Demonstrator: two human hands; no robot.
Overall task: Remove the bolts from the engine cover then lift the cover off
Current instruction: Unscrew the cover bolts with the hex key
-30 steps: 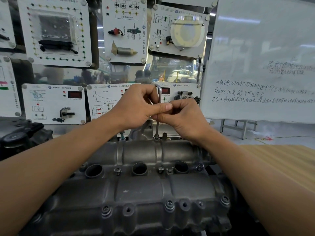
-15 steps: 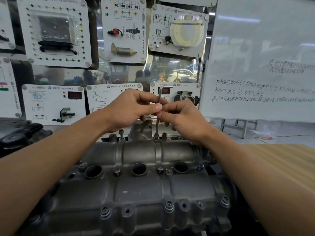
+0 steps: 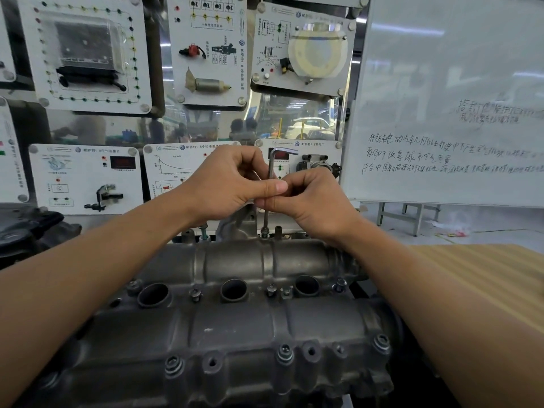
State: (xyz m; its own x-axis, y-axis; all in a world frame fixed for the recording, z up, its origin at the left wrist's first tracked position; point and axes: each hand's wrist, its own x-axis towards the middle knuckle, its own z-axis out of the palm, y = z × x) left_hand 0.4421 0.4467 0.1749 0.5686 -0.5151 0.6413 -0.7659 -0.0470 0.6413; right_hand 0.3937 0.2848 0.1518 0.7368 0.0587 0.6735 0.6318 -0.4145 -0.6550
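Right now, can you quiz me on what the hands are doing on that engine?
1. True or false: the hex key stands upright on a bolt at the far edge of the engine cover.
2. The left hand and right hand are: A pinching the key, B lying flat on the cover, C hanging apart from the key?
3. Fill in: the key's short bent end points to the person's ____.
Key: 1 true; 2 A; 3 right.
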